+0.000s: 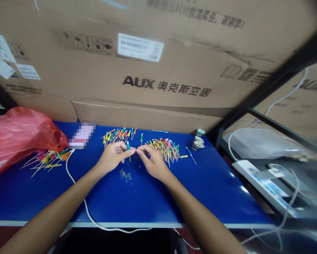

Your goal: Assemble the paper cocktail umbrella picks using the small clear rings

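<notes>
- As the head cam looks down at a blue workbench (213, 190), both bare hands sit mid-bench, pulled in close together but not clamped on each other.
- Left hand (111, 158): fingers pinched up, with a teal-topped cocktail pick (128, 147) poking out at the fingertips. Looks held there, sticking up and down from the pinch.
- Right hand (153, 163): fingers curled in toward the left's, tips just beside them. Can't tell if they touch, or if there's anything tiny in that pinch.
- Right under the hands is a loose scatter of clear rubber bands (126, 177).
- Just past the fingertips, two piles of colourful cocktail picks: a smaller one (118, 137) ahead of the left hand, a bigger one (165, 150) by the right.
- Further left, another heap of picks (46, 160) lies by a red plastic bag (15, 137), next to a pixelated pink patch (81, 135).
- A white cable (71, 173) runs across the bench, and a thin blue-tipped stick (191, 156) lies near some white plug fittings (197, 143).
- Off to the right, lower down, there's a white power strip (264, 183). Behind it all stands a big AUX cardboard box (139, 84).
</notes>
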The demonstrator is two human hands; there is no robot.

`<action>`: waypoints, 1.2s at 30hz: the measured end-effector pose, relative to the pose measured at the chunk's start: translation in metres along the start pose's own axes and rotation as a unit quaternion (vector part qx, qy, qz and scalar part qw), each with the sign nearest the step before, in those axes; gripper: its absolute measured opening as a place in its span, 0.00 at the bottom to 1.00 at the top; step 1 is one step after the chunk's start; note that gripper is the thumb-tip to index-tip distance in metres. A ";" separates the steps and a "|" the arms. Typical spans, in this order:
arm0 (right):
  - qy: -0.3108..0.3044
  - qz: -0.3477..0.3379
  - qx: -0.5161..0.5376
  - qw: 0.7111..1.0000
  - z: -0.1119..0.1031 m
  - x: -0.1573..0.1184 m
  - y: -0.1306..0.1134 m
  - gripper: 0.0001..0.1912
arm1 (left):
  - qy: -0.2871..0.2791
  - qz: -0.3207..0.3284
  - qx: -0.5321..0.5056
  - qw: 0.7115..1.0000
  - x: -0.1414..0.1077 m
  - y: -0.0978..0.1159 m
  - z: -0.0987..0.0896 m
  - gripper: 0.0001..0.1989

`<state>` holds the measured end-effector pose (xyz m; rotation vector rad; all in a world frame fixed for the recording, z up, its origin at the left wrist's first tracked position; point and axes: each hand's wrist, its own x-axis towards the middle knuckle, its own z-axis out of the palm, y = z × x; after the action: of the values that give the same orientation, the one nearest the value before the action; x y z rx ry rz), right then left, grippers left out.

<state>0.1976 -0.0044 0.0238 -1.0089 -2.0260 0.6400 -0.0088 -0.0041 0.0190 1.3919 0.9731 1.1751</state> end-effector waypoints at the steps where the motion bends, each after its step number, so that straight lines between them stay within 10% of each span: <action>1: 0.001 0.003 0.000 1.000 0.000 0.000 0.000 0.10 | -0.005 -0.003 -0.003 1.000 0.000 -0.001 0.000 0.17; 10: 0.099 0.006 0.040 0.994 -0.004 -0.003 -0.010 0.09 | -0.066 -0.026 0.075 0.995 -0.007 0.002 0.004 0.11; 36: 0.025 0.009 0.116 0.993 -0.006 -0.002 -0.015 0.07 | -0.078 0.003 0.119 0.990 -0.013 0.003 0.008 0.10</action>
<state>0.1965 -0.0137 0.0367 -0.8955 -1.8521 0.8310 -0.0033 -0.0185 0.0197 1.6498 1.0222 0.9601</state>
